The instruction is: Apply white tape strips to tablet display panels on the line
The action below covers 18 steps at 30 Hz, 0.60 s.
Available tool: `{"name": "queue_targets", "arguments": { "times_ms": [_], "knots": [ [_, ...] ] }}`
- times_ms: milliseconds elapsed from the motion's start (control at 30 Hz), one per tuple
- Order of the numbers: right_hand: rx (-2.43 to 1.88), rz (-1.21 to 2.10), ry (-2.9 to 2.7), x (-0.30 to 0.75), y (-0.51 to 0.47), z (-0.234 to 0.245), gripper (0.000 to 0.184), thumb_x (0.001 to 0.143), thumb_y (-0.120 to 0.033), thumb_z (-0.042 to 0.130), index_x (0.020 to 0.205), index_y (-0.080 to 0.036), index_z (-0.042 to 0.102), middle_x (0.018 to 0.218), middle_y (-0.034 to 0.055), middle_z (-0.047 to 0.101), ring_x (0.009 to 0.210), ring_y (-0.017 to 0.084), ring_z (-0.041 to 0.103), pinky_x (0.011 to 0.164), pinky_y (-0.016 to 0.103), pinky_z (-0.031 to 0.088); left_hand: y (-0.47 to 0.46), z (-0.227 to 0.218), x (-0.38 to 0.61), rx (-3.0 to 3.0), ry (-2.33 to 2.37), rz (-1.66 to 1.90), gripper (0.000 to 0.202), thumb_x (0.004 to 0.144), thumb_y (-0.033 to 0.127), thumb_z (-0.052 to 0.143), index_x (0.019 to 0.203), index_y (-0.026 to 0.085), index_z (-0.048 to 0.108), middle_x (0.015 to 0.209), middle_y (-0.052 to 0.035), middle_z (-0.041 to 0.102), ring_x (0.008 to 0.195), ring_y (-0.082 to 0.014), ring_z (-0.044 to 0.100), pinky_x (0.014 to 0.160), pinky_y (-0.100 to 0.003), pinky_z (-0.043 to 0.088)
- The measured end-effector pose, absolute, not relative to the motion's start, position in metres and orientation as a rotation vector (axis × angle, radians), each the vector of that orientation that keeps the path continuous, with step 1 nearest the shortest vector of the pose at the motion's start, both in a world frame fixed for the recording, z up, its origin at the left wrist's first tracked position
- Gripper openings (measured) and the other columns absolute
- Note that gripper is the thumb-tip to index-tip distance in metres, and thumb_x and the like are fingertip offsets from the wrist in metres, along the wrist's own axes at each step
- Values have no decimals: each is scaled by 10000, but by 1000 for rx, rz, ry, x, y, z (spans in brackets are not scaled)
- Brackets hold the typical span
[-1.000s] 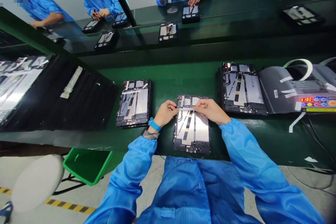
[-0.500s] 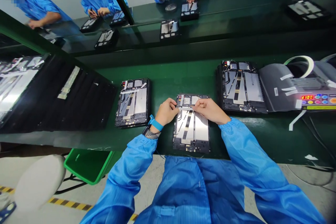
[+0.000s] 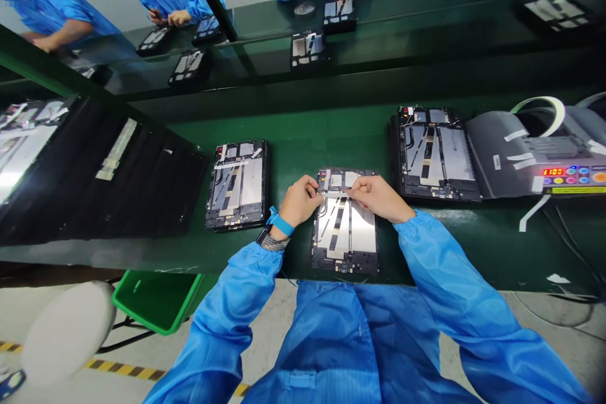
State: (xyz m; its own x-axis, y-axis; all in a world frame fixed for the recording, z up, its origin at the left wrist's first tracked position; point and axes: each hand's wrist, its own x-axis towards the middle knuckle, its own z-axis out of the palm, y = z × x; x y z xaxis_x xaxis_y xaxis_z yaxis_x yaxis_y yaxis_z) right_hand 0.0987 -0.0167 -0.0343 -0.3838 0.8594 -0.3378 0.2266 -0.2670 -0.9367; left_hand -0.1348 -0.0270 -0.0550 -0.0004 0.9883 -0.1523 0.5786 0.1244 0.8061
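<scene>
An opened tablet panel (image 3: 362, 227) lies flat on the green bench, its silver back and dark ribbon cables showing. Across its upper part runs a short strip of white tape (image 3: 335, 194). My left hand (image 3: 301, 201), with a blue wrist strap (image 3: 281, 222), pinches the strip's left end at the panel's left edge. At the other end, my right hand (image 3: 379, 196) pinches the strip between thumb and forefinger. Both fingertips rest close to the panel's surface. To the left sits a stack of similar panels (image 3: 237, 186), the top one carrying white tape.
Right of my hands stand another panel stack (image 3: 438, 154) and a tape dispenser (image 3: 558, 154) with a lit display and a tape roll (image 3: 544, 107). A black stack (image 3: 146, 189) fills the left. Below is a green bin (image 3: 156, 300). Co-workers handle panels across the bench (image 3: 265, 22).
My hands stay at the same spots on the panel with the tape between them. The view has shifted slightly. Across the bench, co-workers' hands have moved a little.
</scene>
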Motion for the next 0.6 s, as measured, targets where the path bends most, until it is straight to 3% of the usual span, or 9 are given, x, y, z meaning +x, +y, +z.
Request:
{"name": "queue_targets", "arguments": {
  "times_ms": [200,400,600],
  "knots": [
    [-1352,1680,-1514,98,-17,-34,377,799,-470,772,633,-215,549,479,-42,524,435,82,378,459,244,221,-25,-55,-134,1562,1680,671,186,737,119,687,851,217,579,654,68,618,605,-132,551,643,-251,389],
    [-1498,1609,-1524,95,-19,-32,274,808,-313,715,614,-212,551,472,-42,526,432,88,388,463,250,241,-25,-48,-127,1648,1793,539,253,727,119,722,845,238,534,638,68,584,642,-165,581,658,-278,384],
    [-1652,1473,-1665,95,-15,-31,231,811,-209,669,609,-202,560,487,-40,546,464,102,454,483,242,289,-34,-35,-118,1754,1926,403,328,781,141,715,1068,229,582,810,3,677,813,-243,676,733,-333,478]
  ]
}}
